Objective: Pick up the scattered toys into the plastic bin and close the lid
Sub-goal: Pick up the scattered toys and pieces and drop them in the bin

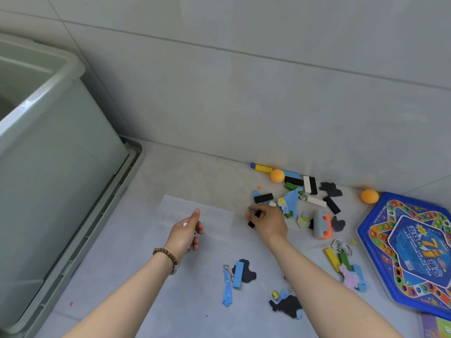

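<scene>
A pale green plastic bin (61, 147) stands open at the left, resting on its lid (97, 223). Scattered toys lie on the floor to the right: black, white, yellow and blue blocks, foam puzzle pieces and two orange balls (277, 176). My right hand (268, 220) reaches into the pile and grips a black block (255, 218). My left hand (186, 232) hovers over the floor with loosely curled fingers; something small may sit in it, but I cannot make it out.
A blue hexagonal game board (410, 252) lies at the right. A blue block on a dark foam piece (240, 274) lies between my arms. A grey-and-orange toy (322, 224) sits near my right hand. The tiled wall runs behind the pile.
</scene>
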A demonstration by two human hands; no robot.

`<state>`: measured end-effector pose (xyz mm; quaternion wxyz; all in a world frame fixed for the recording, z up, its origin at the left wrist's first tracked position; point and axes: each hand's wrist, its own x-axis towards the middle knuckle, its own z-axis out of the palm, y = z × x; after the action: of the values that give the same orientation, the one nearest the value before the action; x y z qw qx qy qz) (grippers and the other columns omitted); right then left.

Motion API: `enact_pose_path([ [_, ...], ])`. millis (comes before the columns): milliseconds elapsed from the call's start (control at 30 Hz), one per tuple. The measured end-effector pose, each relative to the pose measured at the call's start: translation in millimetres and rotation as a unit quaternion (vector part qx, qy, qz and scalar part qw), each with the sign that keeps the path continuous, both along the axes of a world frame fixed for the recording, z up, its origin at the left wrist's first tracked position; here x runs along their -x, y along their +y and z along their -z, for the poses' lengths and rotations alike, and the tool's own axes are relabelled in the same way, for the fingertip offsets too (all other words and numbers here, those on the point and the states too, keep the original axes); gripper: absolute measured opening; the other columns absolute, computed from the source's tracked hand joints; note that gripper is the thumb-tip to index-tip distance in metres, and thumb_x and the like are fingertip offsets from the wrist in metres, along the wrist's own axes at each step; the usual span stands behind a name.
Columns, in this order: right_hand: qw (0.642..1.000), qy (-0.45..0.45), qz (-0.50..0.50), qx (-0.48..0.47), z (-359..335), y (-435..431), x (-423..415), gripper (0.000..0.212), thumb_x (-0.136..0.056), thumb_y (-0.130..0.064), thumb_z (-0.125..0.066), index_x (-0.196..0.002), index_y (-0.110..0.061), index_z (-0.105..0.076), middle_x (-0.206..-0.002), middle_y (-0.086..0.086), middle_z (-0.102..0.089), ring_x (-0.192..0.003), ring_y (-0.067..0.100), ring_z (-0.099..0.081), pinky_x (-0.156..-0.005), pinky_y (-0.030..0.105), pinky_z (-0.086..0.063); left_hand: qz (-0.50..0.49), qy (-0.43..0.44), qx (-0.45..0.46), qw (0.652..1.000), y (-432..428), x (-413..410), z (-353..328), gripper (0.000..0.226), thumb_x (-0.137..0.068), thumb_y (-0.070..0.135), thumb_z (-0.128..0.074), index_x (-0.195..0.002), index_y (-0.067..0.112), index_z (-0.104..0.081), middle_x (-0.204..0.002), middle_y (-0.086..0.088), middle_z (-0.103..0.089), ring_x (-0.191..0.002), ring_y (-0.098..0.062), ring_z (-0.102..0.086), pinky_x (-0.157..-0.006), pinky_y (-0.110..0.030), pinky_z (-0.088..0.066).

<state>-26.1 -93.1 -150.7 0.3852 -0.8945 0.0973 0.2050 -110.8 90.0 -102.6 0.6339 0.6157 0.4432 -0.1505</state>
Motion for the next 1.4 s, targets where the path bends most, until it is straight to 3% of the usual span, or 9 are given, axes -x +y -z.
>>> enact_pose_path([
  [100, 1.000, -0.013, -0.001, -0.003, 0.3, -3.8, 1.2, 0.017, -0.084, -0.033, -0.067, -0.100, -0.028, -0.069, -0.087, -0.007, -0.058, -0.076, 0.008, -0.050, -0.058, 0.021, -0.035, -0.004, -0.004, 0.002, 1.000, 0.9, 0.2, 0.4, 0.044, -0.094, 0.047, -0.045, -0.066, 0.013, -0.049, -0.059, 0.002, -0.049, -0.044, -0.014, -0.037, -0.047, -0.022, -0.034],
  [300, 0.965, 0.048, 0.102, -0.238, -50.8, 4.9, 7.0, 0.020, -0.086, -0.030, -0.066, -0.100, -0.016, -0.066, -0.073, -0.007, -0.056, -0.062, 0.003, -0.046, -0.055, 0.012, -0.038, -0.009, -0.057, -0.004, 0.998, 2.4, -7.8, -30.4, 0.044, -0.095, 0.042, -0.046, -0.064, 0.011, -0.048, -0.049, 0.005, -0.045, -0.042, -0.012, -0.033, -0.040, -0.019, -0.031],
  [433, 0.951, 0.047, 0.046, -0.301, -121.4, 21.5, 9.6, 0.015, -0.086, -0.029, -0.065, -0.094, -0.017, -0.066, -0.049, -0.012, -0.032, -0.043, 0.005, -0.026, -0.041, 0.014, -0.024, 0.010, -0.148, -0.030, 0.989, 20.1, -16.5, -95.9, 0.043, -0.094, 0.041, -0.049, -0.062, 0.012, -0.047, -0.054, 0.003, -0.046, -0.038, -0.010, -0.028, -0.041, -0.018, -0.024],
  [667, 0.930, -0.010, -0.123, -0.347, -260.6, 133.6, 18.0, 0.010, -0.085, -0.016, -0.067, -0.076, -0.016, -0.064, -0.047, -0.010, -0.028, -0.040, 0.004, -0.023, -0.039, 0.012, -0.021, 0.040, -0.284, -0.150, 0.946, 117.1, 29.0, -241.6, 0.049, -0.089, 0.049, -0.052, -0.055, 0.016, -0.040, -0.048, 0.002, -0.030, -0.036, -0.010, -0.023, -0.038, -0.016, -0.020],
  [900, 0.901, -0.043, -0.306, -0.304, -320.4, 312.3, 64.4, 0.019, -0.081, -0.032, -0.071, -0.074, -0.016, -0.064, -0.047, -0.011, -0.034, -0.046, 0.007, -0.030, -0.046, 0.017, -0.028, -0.042, -0.135, -0.320, 0.937, 279.4, 122.1, -242.9, 0.050, -0.091, 0.055, -0.042, -0.064, 0.012, -0.043, -0.059, -0.004, -0.038, -0.047, -0.014, -0.033, -0.049, -0.027, -0.028],
  [1100, 0.872, -0.059, -0.478, -0.093, -273.9, 429.9, 79.8, 0.024, -0.083, -0.038, -0.068, -0.081, -0.015, -0.064, -0.061, -0.007, -0.049, -0.055, 0.009, -0.042, -0.057, 0.023, -0.039, -0.073, -0.042, -0.302, 0.950, 355.8, 165.4, -175.3, 0.049, -0.097, 0.047, -0.030, -0.071, 0.013, -0.054, -0.079, -0.008, -0.060, -0.077, -0.025, -0.061, -0.075, -0.032, -0.045],
  [1200, 0.866, -0.053, -0.494, -0.049, -243.1, 450.4, 79.9, 0.022, -0.087, -0.037, -0.063, -0.099, -0.018, -0.064, -0.092, -0.001, -0.064, -0.082, 0.013, -0.059, -0.076, 0.029, -0.051, -0.077, -0.048, -0.291, 0.952, 371.2, 176.5, -153.4, 0.051, -0.095, 0.051, -0.024, -0.083, 0.015, -0.058, -0.086, -0.007, -0.061, -0.074, -0.019, -0.058, -0.075, -0.035, -0.047],
  [1300, 0.849, -0.096, -0.519, 0.017, -224.4, 456.1, 75.0, 0.047, -0.090, -0.038, -0.058, -0.133, -0.022, -0.048, -0.141, -0.001, -0.043, -0.127, 0.017, -0.045, -0.103, 0.031, -0.040, -0.075, -0.037, -0.345, 0.935, 380.1, 181.8, -139.1, 0.048, -0.097, 0.048, -0.030, -0.117, 0.014, -0.056, -0.118, -0.006, -0.061, -0.112, -0.021, -0.056, -0.096, -0.034, -0.043],
  [1400, 0.827, -0.136, -0.540, 0.077, -221.3, 455.5, 74.5, 0.054, -0.090, -0.038, -0.057, -0.140, -0.023, -0.040, -0.155, -0.002, -0.020, -0.142, 0.017, -0.021, -0.112, 0.034, -0.027, -0.044, -0.021, -0.406, 0.913, 381.9, 179.5, -135.7, 0.053, -0.097, 0.047, -0.032, -0.139, 0.015, -0.042, -0.144, -0.002, -0.043, -0.134, -0.019, -0.038, -0.109, -0.032, -0.032],
])
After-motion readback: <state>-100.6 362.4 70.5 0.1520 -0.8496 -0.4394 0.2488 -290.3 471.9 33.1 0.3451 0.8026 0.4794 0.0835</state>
